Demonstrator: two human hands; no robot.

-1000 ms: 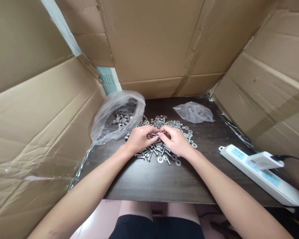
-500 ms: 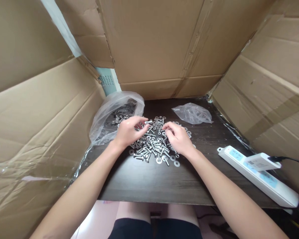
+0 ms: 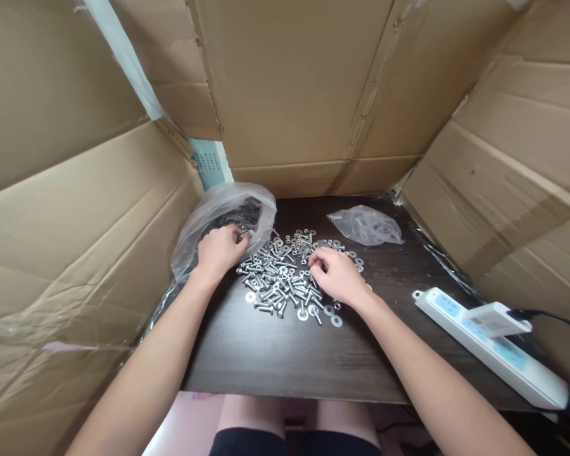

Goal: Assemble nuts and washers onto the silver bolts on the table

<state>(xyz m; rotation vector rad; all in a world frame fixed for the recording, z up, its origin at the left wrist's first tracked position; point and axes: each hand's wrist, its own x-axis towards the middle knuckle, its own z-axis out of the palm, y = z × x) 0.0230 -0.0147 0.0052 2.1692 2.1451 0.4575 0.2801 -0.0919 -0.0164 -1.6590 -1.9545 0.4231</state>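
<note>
My left hand (image 3: 222, 251) is at the mouth of a clear plastic bag (image 3: 184, 247), fingers curled and thumb close to them. A small shiny bolt (image 3: 249, 234) shows at its fingertips, partly hidden. The bag holds many metal pieces, dark ones at the back. Over the right side of a loose pile of bolts (image 3: 289, 288), my right hand (image 3: 336, 272) is closed, thumb and fingers bent together. Whatever sits between those fingertips is hidden. Nuts and flat washers (image 3: 336, 321) lie mixed among the bolts and around the right hand.
A smaller clear bag (image 3: 365, 225) lies at the back right of the dark table (image 3: 266, 354). At the right edge is a white power strip (image 3: 484, 342) with a plugged-in charger (image 3: 494, 318) and black cable. Cardboard walls (image 3: 304, 82) enclose the back and both sides.
My left hand has moved left from above the pile to the bag mouth, with a bolt at its fingertips. My right hand stays over the pile's right side. The view has tilted slightly.
</note>
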